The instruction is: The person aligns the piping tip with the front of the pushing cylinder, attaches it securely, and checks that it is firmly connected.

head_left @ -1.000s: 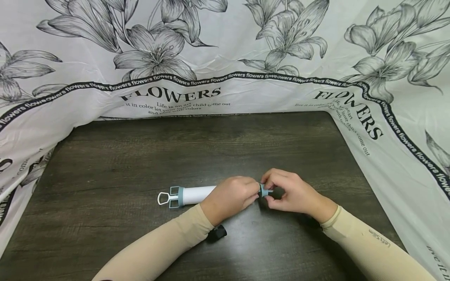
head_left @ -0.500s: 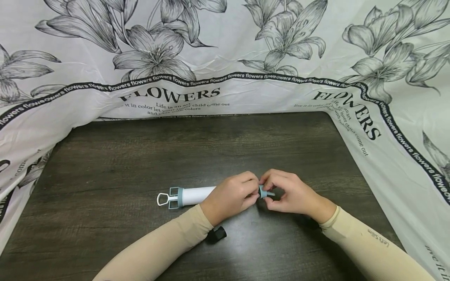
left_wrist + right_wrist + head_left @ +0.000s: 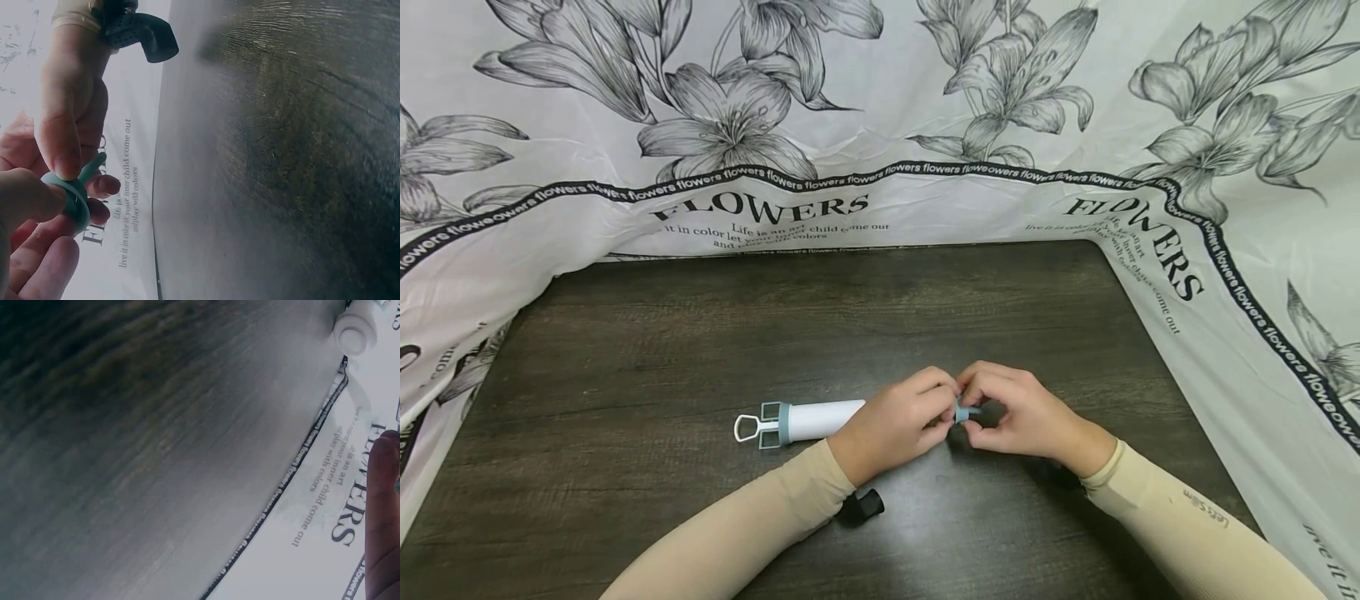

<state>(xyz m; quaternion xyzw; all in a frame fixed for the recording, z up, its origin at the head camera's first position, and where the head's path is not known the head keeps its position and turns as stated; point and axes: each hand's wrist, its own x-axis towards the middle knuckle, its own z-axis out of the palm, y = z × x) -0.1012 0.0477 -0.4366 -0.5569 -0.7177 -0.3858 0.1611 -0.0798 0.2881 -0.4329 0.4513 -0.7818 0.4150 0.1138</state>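
Note:
Both hands meet over the table at a small blue-green nozzle cap point(image 3: 962, 412), a round collar with a thin spout. My left hand point(image 3: 898, 421) pinches the collar's rim, its thumb tip at the ring's opening in the left wrist view. My right hand point(image 3: 1018, 408) holds the same cap point(image 3: 76, 203) from the other side between thumb and fingers, the spout point(image 3: 94, 164) pointing out between them. Behind the left hand lies a white press tube point(image 3: 823, 419) with a blue-green collar and a white loop handle point(image 3: 747, 427). Its other end point(image 3: 353, 336) shows in the right wrist view.
A black object point(image 3: 863, 505) lies by the left forearm, partly covered by the sleeve. Another dark thing beneath the right wrist is mostly hidden. White flowered cloth point(image 3: 880, 217) borders the dark wooden table point(image 3: 850, 317) at the back and sides.
My left fingers have edged right, over the cap's collar, and its dark opening no longer shows. The cap's spout has tilted slightly. The right hand stays nearly still; the tube still lies there.

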